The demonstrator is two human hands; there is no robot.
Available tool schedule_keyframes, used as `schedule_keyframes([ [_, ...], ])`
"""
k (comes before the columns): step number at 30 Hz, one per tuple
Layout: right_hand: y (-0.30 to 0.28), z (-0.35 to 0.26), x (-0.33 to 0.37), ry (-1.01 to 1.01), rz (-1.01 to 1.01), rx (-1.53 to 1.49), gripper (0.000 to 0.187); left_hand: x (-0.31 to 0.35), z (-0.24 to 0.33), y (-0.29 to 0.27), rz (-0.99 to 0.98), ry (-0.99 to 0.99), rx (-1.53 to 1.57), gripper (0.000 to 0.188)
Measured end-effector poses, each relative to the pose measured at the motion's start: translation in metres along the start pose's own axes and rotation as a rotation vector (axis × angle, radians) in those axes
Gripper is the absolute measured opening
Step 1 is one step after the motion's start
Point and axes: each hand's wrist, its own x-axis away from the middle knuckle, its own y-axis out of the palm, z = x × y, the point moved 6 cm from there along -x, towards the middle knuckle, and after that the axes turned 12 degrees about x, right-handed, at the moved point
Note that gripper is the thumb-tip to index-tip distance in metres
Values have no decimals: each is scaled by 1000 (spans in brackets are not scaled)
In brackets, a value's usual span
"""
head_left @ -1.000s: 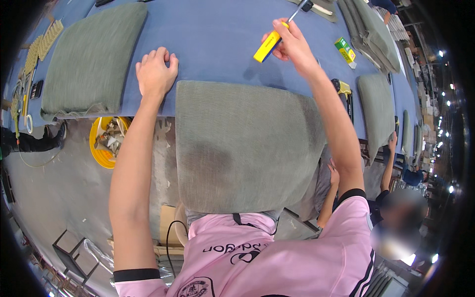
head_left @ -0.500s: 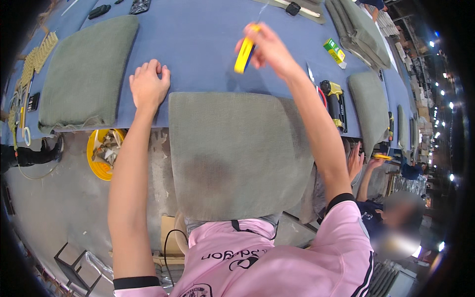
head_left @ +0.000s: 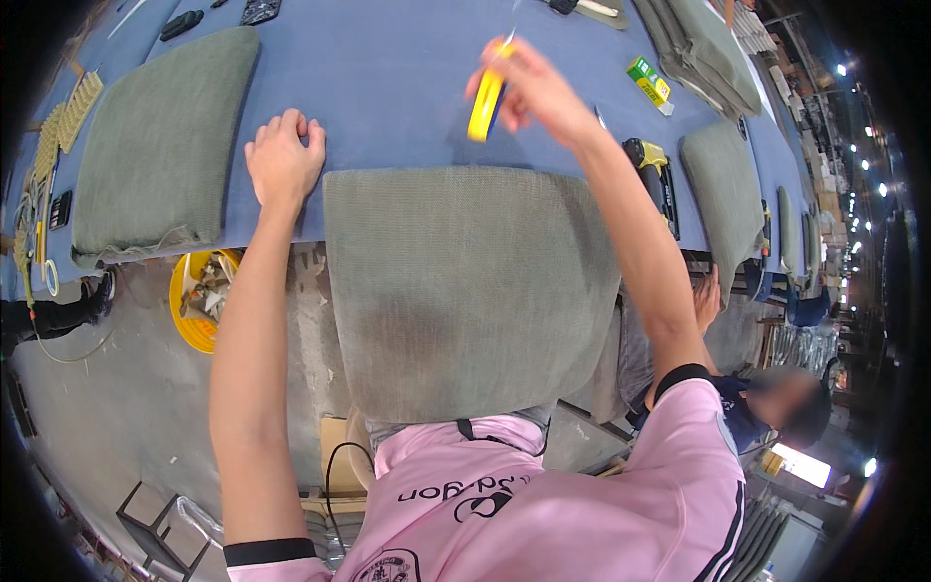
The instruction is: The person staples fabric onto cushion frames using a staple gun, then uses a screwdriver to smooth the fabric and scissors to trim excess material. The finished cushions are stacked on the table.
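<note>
A grey-green fabric cushion (head_left: 465,291) lies in front of me, its far part on the blue table and its near part hanging over the edge toward my lap. Dark patches mark its cloth. Beyond its far edge, my right hand (head_left: 531,87) is raised over the table, closed round a yellow-handled cutter (head_left: 485,105) with a thin metal tip pointing away. My left hand (head_left: 284,160) rests on the table left of the cushion. Its fingers are curled under, the thumb stands apart, and nothing shows in it.
Another cushion (head_left: 165,145) lies left, and more (head_left: 722,184) lie right. A nail gun (head_left: 655,179) and a green-yellow box (head_left: 649,85) sit right of my forearm. A yellow bucket of scraps (head_left: 199,301) stands below the table. A co-worker's hand (head_left: 708,299) is at right.
My view has shifted slightly. My right hand still holds the yellow-handled cutter at nearly the same place. The co-worker's yellow tool at the right no longer shows.
</note>
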Motion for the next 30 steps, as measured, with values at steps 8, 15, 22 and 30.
schedule_keyframes([
  [8, -15, 0, 4, -32, 115, -6, 35, 5, -3, -1, 4, -20, 11, 25],
  [15, 2, 0, 17, 23, 12, -50, 36, 1, -5, -2, 18, 0, -24, 25],
  [22, 7, 25, 27, 50, 1, -56, 29, -2, 1, 0, 8, -3, 3, 25],
  [30, -1, 37, 38, 81, 13, -46, 28, 0, -1, -1, 10, -2, -7, 25],
])
